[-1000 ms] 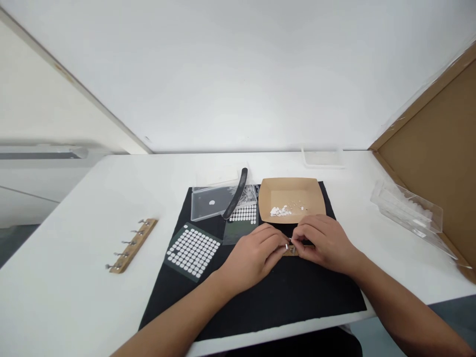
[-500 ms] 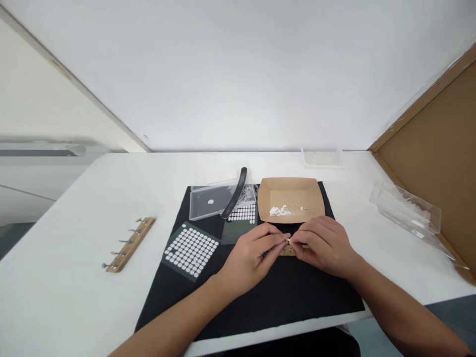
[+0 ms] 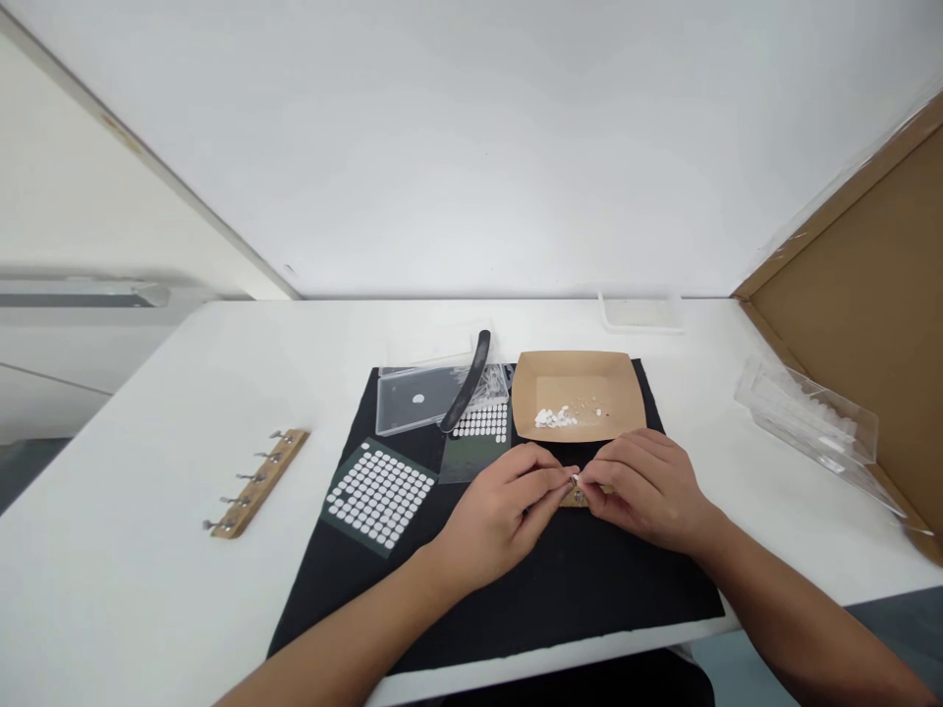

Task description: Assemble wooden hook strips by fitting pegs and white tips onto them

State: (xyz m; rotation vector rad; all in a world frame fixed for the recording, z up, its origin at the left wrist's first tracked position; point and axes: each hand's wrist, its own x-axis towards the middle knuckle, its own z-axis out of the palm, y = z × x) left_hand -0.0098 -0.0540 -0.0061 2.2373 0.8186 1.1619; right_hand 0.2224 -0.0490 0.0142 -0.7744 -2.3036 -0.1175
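Both my hands meet over a black mat (image 3: 560, 589) in front of me. My left hand (image 3: 505, 511) and my right hand (image 3: 644, 486) pinch together at a tiny white and metal piece (image 3: 574, 479), just above a small wooden strip (image 3: 576, 499) mostly hidden under my right fingers. Beyond them lies a brown paper tray (image 3: 579, 378) holding white scraps (image 3: 554, 417). A sheet of white round stickers (image 3: 379, 493) lies left of my left hand.
A wooden strip with metal hooks (image 3: 254, 481) lies on the white table at the left. A clear plastic box (image 3: 416, 398), a black curved tool (image 3: 466, 385) and a smaller sticker sheet (image 3: 480, 424) sit behind. Clear packaging (image 3: 814, 422) and a cardboard panel (image 3: 869, 295) stand right.
My fingertips have shifted slightly upward from the wooden strip, pinching the small piece between both hands. Everything else stays in place.
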